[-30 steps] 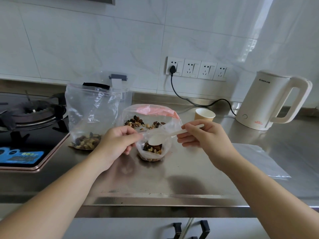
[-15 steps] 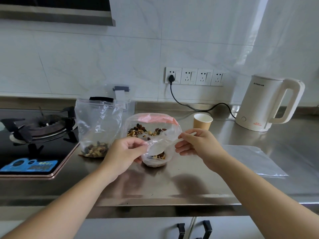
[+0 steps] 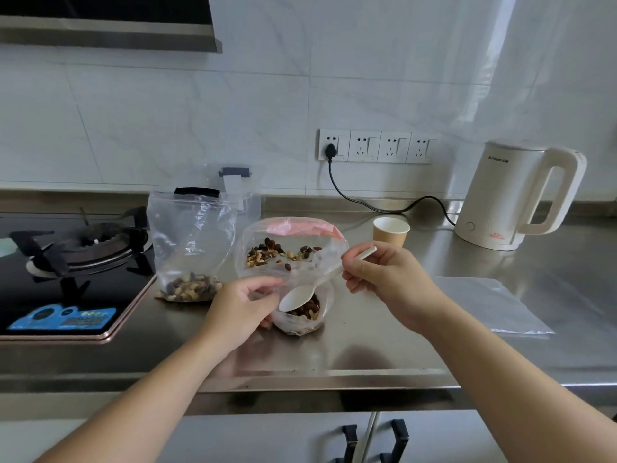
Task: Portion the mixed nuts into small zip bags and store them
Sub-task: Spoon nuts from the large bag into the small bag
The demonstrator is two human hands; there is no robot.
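Right hand (image 3: 384, 279) pinches the spoon (image 3: 300, 297) over the small zip bag (image 3: 302, 315) on the worktop (image 3: 367, 345); left hand (image 3: 245, 304) pinches its rim. Best hold that mouth wide and tip slowly.

Soft daylight enters from 2 o'clock, washing the wall tiles (image 3: 434, 78) pale. The steel counter (image 3: 367, 355) carries dull reflections and faint shadows below the arms. Focus is fairly sharp at centre; wide-angle bending curves lines toward the edges.
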